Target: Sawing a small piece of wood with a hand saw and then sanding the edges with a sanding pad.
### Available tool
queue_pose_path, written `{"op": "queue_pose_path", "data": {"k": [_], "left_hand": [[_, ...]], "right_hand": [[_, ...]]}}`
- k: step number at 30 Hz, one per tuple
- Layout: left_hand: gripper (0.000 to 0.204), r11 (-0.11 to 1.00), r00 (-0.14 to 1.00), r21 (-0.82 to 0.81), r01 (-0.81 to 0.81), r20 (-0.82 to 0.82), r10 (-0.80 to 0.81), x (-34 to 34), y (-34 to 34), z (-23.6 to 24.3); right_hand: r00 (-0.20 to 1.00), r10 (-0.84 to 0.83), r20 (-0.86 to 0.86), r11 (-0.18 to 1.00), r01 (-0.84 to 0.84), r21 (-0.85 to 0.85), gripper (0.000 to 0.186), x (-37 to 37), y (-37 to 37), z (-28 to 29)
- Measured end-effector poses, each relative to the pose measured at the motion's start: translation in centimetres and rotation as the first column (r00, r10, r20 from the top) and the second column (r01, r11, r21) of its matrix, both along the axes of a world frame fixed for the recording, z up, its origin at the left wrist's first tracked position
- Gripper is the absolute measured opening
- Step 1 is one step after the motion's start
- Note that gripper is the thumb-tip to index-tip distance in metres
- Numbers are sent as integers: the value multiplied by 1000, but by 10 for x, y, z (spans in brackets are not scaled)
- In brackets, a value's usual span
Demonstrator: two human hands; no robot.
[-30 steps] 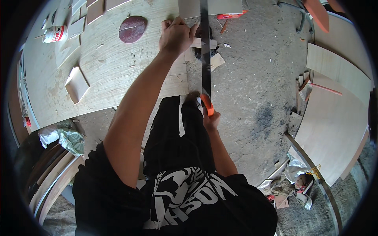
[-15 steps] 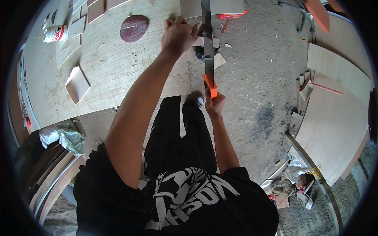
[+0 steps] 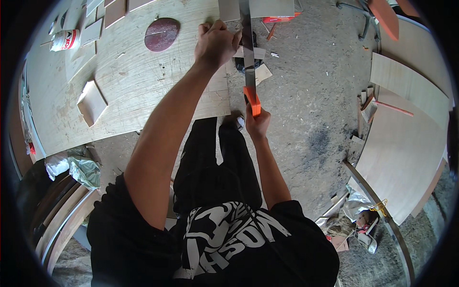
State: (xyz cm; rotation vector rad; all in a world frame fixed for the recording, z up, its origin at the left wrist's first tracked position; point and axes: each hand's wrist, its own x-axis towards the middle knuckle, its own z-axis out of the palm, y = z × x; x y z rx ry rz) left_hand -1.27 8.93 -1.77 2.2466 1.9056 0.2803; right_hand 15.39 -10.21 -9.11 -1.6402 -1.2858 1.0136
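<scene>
My right hand is wrapped round the orange handle of a handsaw. Its long grey blade points away from me and crosses a thin wooden board at the far edge of view. That board juts out past the right side of the workbench. My left hand is closed at the board's near edge, just left of the blade, with bent fingers and the thumb toward the saw. Its fingertips are partly hidden.
On the bench lie a dark red oval disc, a small open wooden tray, a white tub and several thin panels. Large plywood sheets and a long metal bar stand at the right. Offcuts litter the floor.
The saw and my right hand have shifted slightly left and away from me. My left hand stays in its place by the board.
</scene>
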Motion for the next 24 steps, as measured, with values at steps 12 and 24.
{"op": "queue_pose_path", "data": {"k": [12,24], "left_hand": [[46,987,998,158,16,51,-25,-2,-1,-11],[56,995,1000,102,-14,-3,14,-2,3,-14]], "right_hand": [[998,19,62,987,-8,-163,12,27,-63,-40],[999,24,-31,998,-26,-65,9,33,-59,-11]]}}
